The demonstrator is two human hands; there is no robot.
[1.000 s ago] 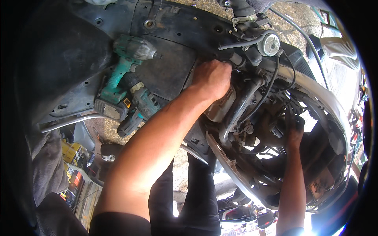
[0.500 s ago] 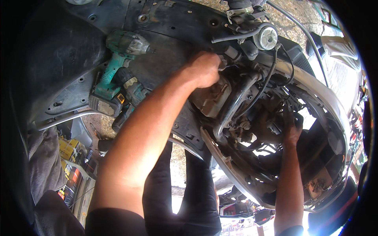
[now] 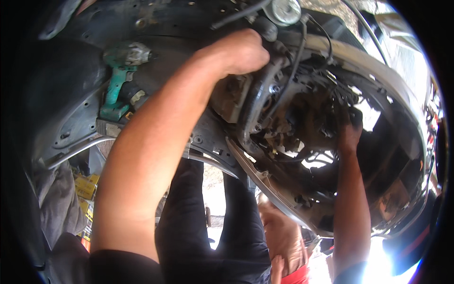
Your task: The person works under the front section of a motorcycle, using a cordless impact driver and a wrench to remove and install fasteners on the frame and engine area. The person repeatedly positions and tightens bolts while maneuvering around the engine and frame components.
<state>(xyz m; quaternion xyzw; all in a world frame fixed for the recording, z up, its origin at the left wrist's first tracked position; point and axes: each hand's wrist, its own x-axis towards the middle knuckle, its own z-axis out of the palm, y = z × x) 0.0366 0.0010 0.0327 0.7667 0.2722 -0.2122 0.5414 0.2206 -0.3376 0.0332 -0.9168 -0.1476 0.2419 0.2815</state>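
Observation:
My left hand (image 3: 247, 51) is closed in a fist by the upper end of a dark metal frame tube (image 3: 259, 99). Whatever its fingers grip is hidden behind the hand. Just below it sits a dusty tan-grey box (image 3: 231, 98). My right hand (image 3: 349, 122) reaches inside the open front body shell (image 3: 385, 80) of what looks like a scooter. Its fingers point up among dark wires (image 3: 338, 92), too shaded to tell whether they hold anything. Above my left hand are a round metal-faced part (image 3: 283, 10) and a black cable (image 3: 299, 52).
A green cordless impact driver (image 3: 116, 85) lies on the black floorboard (image 3: 165, 66), with a second power tool partly behind my left forearm. Yellow boxes (image 3: 86, 187) and grey cloth (image 3: 59, 194) are at lower left. Another person's bare torso (image 3: 283, 227) shows at lower middle.
My left hand has moved right, from above the box onto the tube's upper end. The whole view has shifted, and another person has come into sight below. My right hand stays inside the shell.

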